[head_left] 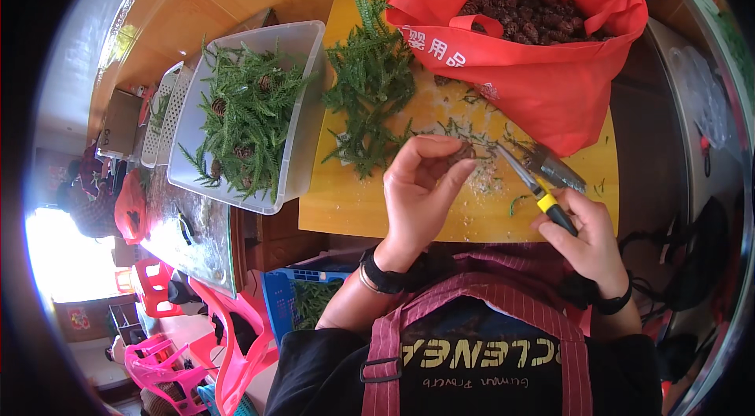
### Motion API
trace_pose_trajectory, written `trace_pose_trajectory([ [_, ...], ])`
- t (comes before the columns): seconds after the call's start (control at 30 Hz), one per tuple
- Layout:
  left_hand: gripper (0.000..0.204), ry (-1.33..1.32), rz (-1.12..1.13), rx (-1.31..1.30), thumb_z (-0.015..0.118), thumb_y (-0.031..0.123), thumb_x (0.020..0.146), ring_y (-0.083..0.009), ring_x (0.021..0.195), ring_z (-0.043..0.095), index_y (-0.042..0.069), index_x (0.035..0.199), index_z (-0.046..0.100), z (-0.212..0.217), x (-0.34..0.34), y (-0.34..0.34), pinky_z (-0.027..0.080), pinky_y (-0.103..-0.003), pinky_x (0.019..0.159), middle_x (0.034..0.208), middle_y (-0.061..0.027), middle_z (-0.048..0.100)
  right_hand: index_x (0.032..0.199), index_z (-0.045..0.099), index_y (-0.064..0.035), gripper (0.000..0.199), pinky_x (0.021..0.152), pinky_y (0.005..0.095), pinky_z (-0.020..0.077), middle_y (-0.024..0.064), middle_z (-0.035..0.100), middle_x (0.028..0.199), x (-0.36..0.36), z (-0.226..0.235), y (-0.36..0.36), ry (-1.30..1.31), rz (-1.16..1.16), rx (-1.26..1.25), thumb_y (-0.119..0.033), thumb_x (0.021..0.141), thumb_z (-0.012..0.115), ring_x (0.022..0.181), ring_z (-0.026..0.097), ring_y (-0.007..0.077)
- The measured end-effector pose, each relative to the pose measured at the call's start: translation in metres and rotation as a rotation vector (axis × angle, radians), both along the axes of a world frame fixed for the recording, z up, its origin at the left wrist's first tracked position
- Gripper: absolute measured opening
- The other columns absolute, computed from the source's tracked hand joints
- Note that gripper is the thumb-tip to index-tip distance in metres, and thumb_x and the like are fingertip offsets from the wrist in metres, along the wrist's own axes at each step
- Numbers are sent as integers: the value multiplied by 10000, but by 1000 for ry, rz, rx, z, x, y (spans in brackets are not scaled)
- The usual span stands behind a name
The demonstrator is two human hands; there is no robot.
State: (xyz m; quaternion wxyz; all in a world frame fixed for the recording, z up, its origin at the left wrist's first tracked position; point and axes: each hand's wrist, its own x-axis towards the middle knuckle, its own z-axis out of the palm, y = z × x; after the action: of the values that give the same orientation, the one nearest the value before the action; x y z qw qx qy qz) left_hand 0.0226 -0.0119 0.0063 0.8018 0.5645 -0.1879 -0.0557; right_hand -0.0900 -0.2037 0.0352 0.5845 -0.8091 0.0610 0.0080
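Observation:
Between the thumb and fingers of my left hand (421,192) is a small brown pine cone (465,152), partly covered by the fingertips. My right hand (586,235) is closed round the black and yellow handles of a pair of pliers (544,197). The metal jaws point up and left, a short way right of the cone. Beneath both hands lies a yellow board (354,215), strewn with green needle bits and pale crumbs. A pile of artificial pine sprigs (370,86) lies to the left of my left hand.
A red cloth bag (543,90) full of pine cones (523,11) stands at the far right. On the left, a clear plastic bin (303,121) holds green sprigs with cones among them. A blue crate (279,302) of greenery and pink chairs (236,349) are lower left.

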Motion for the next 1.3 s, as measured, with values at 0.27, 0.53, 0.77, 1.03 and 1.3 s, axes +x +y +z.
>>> trace_pose_trajectory([
  [0.27,215,214,-120,-43,577,10,844,-158,953,587,5,1047,507,-6,6,6,460,-260,804,997,-86,600,793,487,42,246,640,356,408,185,510,769,4,-29,-39,-80,-112,-551,-109,720,667,697,497,326],
  [0.53,224,311,-309,15,576,-18,833,-135,978,571,-1,1055,554,-20,3,11,426,-273,893,1029,-89,622,856,562,23,218,785,351,453,174,594,934,18,-30,-46,-300,-52,-986,-93,717,683,943,564,334],
  [0.77,252,224,-371,169,636,-44,786,-105,907,561,0,1005,518,-40,-16,-4,476,-240,818,962,-36,564,1169,498,46,359,837,267,439,87,602,1034,28,-32,12,-46,133,30,-46,828,565,951,568,142],
  [1.03,212,11,-307,358,671,-5,756,-152,932,559,11,929,549,-22,-7,8,501,-272,763,957,-68,556,1133,526,49,268,793,228,457,68,612,982,38,-51,29,-78,22,354,-28,876,531,906,574,104],
  [1.3,386,-597,184,1340,731,111,600,-277,869,513,64,926,531,-40,18,35,424,-382,732,855,-92,552,1063,527,20,194,710,205,458,17,560,889,39,-57,19,-78,-45,371,-78,895,509,761,514,52],
])
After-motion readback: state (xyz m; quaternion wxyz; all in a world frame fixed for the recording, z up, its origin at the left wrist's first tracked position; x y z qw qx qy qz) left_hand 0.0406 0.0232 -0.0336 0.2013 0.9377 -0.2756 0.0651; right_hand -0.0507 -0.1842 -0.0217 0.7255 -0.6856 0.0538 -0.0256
